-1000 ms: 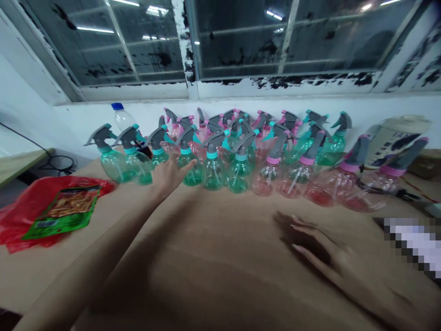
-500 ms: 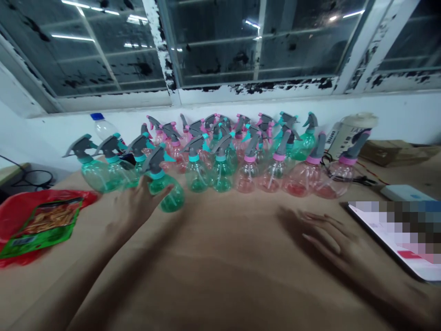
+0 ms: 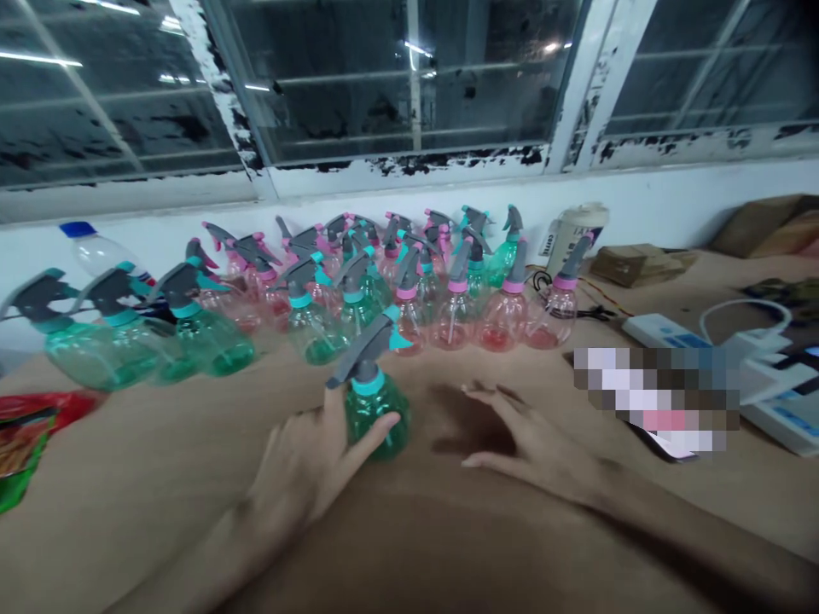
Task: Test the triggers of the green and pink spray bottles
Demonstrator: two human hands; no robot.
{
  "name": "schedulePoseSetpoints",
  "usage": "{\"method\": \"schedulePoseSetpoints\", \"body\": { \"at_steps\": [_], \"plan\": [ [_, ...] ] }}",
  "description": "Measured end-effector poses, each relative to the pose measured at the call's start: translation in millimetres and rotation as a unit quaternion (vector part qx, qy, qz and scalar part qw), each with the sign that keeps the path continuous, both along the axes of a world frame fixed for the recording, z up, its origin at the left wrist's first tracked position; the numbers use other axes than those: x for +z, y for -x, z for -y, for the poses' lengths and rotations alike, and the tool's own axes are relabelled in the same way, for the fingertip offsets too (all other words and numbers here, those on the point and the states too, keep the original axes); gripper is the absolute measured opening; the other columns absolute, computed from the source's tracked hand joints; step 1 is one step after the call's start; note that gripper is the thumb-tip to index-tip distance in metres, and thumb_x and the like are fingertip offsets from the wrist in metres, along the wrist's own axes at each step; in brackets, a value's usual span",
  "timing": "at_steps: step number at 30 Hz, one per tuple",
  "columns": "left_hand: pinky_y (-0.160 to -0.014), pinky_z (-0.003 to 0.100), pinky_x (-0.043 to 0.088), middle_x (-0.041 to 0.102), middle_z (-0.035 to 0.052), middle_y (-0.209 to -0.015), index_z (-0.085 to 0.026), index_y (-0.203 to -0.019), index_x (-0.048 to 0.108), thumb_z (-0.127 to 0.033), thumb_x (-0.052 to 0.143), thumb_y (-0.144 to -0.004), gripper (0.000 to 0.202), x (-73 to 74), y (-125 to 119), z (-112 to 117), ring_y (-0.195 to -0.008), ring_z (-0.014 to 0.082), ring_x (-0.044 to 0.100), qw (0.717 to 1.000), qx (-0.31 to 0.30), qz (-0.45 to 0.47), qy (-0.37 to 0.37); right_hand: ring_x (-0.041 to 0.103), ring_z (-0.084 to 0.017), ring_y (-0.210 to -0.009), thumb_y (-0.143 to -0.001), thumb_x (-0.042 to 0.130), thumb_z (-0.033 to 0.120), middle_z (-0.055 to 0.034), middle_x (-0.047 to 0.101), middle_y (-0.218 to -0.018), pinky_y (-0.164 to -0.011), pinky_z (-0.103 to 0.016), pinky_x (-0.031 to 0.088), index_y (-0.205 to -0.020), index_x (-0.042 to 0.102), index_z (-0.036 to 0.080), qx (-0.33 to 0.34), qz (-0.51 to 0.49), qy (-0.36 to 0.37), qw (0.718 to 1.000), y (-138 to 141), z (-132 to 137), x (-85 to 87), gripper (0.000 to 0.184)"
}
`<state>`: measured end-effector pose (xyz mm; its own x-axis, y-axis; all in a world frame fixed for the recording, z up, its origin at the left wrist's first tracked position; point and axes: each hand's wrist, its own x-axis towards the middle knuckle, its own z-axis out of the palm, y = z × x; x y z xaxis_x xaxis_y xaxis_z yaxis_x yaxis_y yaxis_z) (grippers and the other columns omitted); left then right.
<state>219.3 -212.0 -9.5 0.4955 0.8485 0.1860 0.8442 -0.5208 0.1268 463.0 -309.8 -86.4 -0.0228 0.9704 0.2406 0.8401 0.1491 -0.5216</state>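
A green spray bottle (image 3: 379, 418) with a grey trigger head and turquoise collar is in front of the rows, low over or on the table. My left hand (image 3: 320, 452) grips its round body, thumb across the near side and fingers around the left. To the right of it, my right hand (image 3: 531, 435) is open and touches nothing, its thumb and fingers spread toward the bottle. Behind both hands stand rows of green spray bottles (image 3: 313, 328) and pink spray bottles (image 3: 453, 320), several of each, with grey heads.
At the left edge lies a red bag with a green snack packet (image 3: 22, 452). A clear bottle with a blue cap (image 3: 95, 251) stands behind. On the right are a phone (image 3: 665, 409), a white power strip (image 3: 671, 333), a paper cup (image 3: 576, 239) and a cardboard piece (image 3: 640, 263).
My left hand has brought the green spray bottle rightward and nearer, out of the row. My right hand has come closer to it. The view has turned to the right.
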Motion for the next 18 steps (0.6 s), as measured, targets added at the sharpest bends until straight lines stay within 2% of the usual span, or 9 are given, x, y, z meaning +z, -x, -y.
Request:
{"method": "schedulePoseSetpoints", "body": {
  "at_steps": [2, 4, 8, 11, 14, 16, 18],
  "plan": [
    [-0.053, 0.041, 0.045, 0.066, 0.0118, -0.062, -0.006, -0.117, 0.044, -0.066, 0.030, -0.081, 0.071, 3.3, -22, 5, -0.061, 0.0366, 0.064, 0.999, -0.004, -0.052, 0.015, 0.036, -0.031, -0.128, -0.073, 0.059, 0.056, -0.0094, 0.045, -0.136, -0.101, -0.054, 0.033, -0.135, 0.031, 0.026, 0.018, -0.026, -0.004, 0.999, 6, -10, 0.6, 0.075],
    [-0.053, 0.040, 0.045, 0.066, 0.0113, -0.061, -0.005, -0.115, 0.045, -0.067, 0.028, -0.081, 0.072, 4.3, -41, 9, -0.062, 0.0364, 0.065, 0.996, -0.019, -0.088, 0.021, 0.037, -0.031, -0.126, -0.070, 0.062, 0.056, -0.0120, 0.044, -0.136, -0.099, -0.054, 0.035, -0.137, 0.025, 0.025, 0.014, -0.058, -0.017, 0.998, 10, -19, 1.5, 0.083],
    [-0.052, 0.038, 0.044, 0.066, 0.0105, -0.061, -0.007, -0.104, 0.051, -0.068, 0.026, -0.081, 0.070, 0.3, -62, 9, -0.059, 0.0334, 0.065, 0.995, -0.044, -0.087, 0.027, 0.039, -0.030, -0.125, -0.068, 0.064, 0.055, -0.0128, 0.044, -0.135, -0.099, -0.051, 0.037, -0.136, 0.024, 0.023, 0.023, -0.096, -0.035, 0.994, 11, -30, 1.7, 0.085],
    [-0.051, 0.037, 0.043, 0.067, 0.0106, -0.066, -0.008, -0.104, 0.052, -0.072, 0.027, -0.078, 0.074, -3.3, -66, 6, -0.056, 0.0305, 0.065, 0.996, -0.043, -0.066, 0.038, 0.036, -0.030, -0.126, -0.068, 0.064, 0.057, -0.0127, 0.046, -0.133, -0.100, -0.052, 0.035, -0.132, 0.030, 0.022, 0.011, -0.101, -0.023, 0.995, 7, -29, -2.2, 0.080],
    [-0.052, 0.037, 0.044, 0.066, 0.0088, -0.065, -0.011, -0.100, 0.055, -0.074, 0.030, -0.075, 0.072, -3.6, -64, 1, -0.057, 0.0302, 0.064, 0.995, -0.050, -0.066, 0.058, 0.028, -0.034, -0.131, -0.065, 0.064, 0.061, -0.0142, 0.046, -0.133, -0.099, -0.056, 0.034, -0.130, 0.035, 0.020, -0.006, -0.102, 0.003, 0.995, 2, -27, -6.7, 0.082],
    [-0.054, 0.038, 0.045, 0.066, 0.0079, -0.067, -0.014, -0.099, 0.054, -0.072, 0.033, -0.076, 0.066, -1.8, -61, -3, -0.062, 0.0310, 0.065, 0.995, -0.057, -0.057, 0.064, 0.023, -0.036, -0.133, -0.063, 0.063, 0.064, -0.0144, 0.046, -0.133, -0.101, -0.059, 0.030, -0.128, 0.039, 0.020, -0.002, -0.095, 0.019, 0.995, -1, -28, -6.7, 0.082],
    [-0.058, 0.040, 0.047, 0.066, 0.0091, -0.081, -0.016, -0.103, 0.052, -0.068, 0.039, -0.076, 0.060, 0.8, -57, -10, -0.074, 0.0321, 0.065, 0.995, -0.078, -0.021, 0.057, 0.022, -0.035, -0.133, -0.063, 0.063, 0.064, -0.0134, 0.046, -0.133, -0.103, -0.060, 0.023, -0.126, 0.041, 0.020, 0.018, -0.085, 0.021, 0.996, -5, -31, -3.6, 0.080]
  ]
}}
